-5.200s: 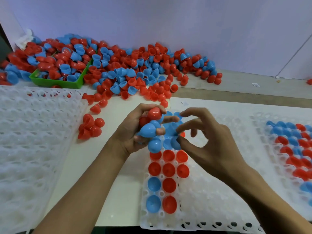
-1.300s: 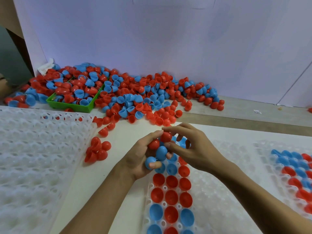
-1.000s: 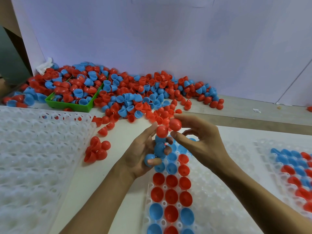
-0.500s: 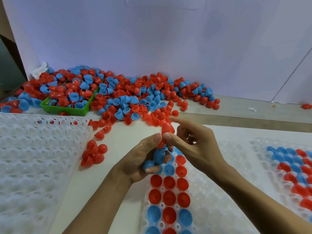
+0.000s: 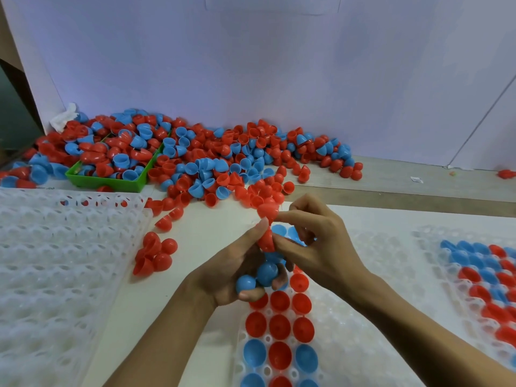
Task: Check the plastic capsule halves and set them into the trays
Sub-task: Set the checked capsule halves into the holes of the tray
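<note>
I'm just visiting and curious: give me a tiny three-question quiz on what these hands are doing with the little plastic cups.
1. True or false: the left hand holds blue plastic capsule halves.
2. The right hand pinches a half of which colour? A red, B blue, C green.
3. Fill in: the loose pile spills over a ____ plastic bin.

Key: 1 true; 2 A; 3 green.

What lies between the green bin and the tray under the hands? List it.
In the head view, loose red capsule halves on bare white table lie between the green bin and the middle tray.
</note>
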